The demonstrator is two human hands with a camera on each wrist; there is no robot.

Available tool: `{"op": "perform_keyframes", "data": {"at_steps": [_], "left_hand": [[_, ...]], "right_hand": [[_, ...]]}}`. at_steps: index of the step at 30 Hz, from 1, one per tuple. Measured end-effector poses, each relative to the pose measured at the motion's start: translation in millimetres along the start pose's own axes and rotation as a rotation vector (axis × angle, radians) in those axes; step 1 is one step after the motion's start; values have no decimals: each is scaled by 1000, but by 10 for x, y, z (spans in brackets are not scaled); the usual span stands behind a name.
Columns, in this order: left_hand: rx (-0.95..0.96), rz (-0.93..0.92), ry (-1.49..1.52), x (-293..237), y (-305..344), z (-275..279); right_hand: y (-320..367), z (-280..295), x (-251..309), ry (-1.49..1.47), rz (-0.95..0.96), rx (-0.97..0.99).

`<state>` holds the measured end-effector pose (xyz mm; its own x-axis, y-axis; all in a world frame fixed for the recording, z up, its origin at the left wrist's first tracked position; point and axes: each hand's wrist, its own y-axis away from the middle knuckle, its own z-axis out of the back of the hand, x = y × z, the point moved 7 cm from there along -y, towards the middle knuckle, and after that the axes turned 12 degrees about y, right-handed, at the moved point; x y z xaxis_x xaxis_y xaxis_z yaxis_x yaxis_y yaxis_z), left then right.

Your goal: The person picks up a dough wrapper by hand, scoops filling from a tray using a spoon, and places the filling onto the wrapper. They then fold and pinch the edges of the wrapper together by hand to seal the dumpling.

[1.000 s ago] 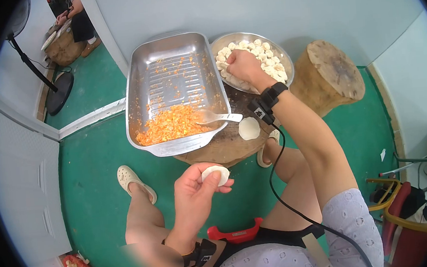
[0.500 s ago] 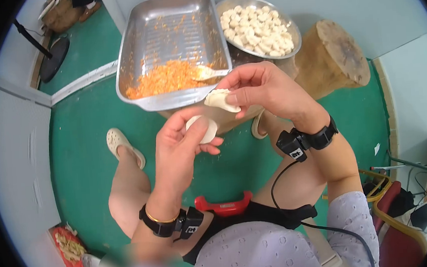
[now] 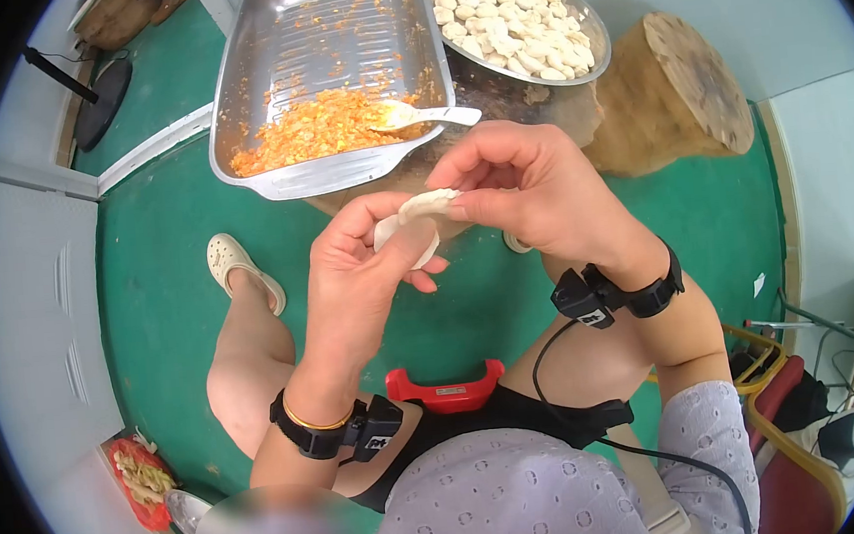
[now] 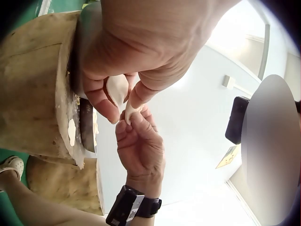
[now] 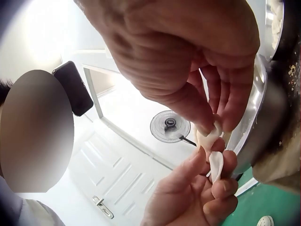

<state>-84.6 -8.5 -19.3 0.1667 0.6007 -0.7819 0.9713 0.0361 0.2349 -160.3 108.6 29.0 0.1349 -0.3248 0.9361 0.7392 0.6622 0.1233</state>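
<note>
In the head view my left hand [image 3: 348, 283] holds a thin round dough wrapper [image 3: 428, 251] under its thumb. My right hand [image 3: 547, 192] pinches the edge of a folded, half-moon dumpling [image 3: 429, 203], held just over the wrapper. Left fingertips also meet the dumpling's near end. From the right wrist, the dumpling [image 5: 209, 139] appears between both hands' fingers, and the wrapper [image 5: 216, 165] curves up between the left fingers. Beyond the hands, orange chopped filling [image 3: 321, 125] lies in a deep metal pan [image 3: 290, 182], a white spoon [image 3: 450, 116] resting in it.
The pan and a round metal dish [image 3: 604, 52] of many dumplings [image 3: 519, 29] stand on a wooden stump [image 3: 565, 106]. Another stump [image 3: 704, 85] is to the right. A pale, flat piece [image 4: 71, 132] lies on the stump. A black cable [image 3: 678, 463] runs from the right wrist.
My right hand has come back from the dish of dumplings to my left hand, bringing a folded dumpling. The two hands have since closed together on it. The left hand keeps its wrapper.
</note>
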Motion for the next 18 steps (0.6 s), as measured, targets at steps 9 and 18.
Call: {"op": "perform_keyframes", "data": {"at_steps": [9, 18], "left_hand": [[-25, -74, 10, -3, -14, -23], [13, -201, 57, -113, 27, -44]], "right_hand": [[73, 49, 180, 309, 245, -168], [74, 57, 102, 168, 143, -150]]}}
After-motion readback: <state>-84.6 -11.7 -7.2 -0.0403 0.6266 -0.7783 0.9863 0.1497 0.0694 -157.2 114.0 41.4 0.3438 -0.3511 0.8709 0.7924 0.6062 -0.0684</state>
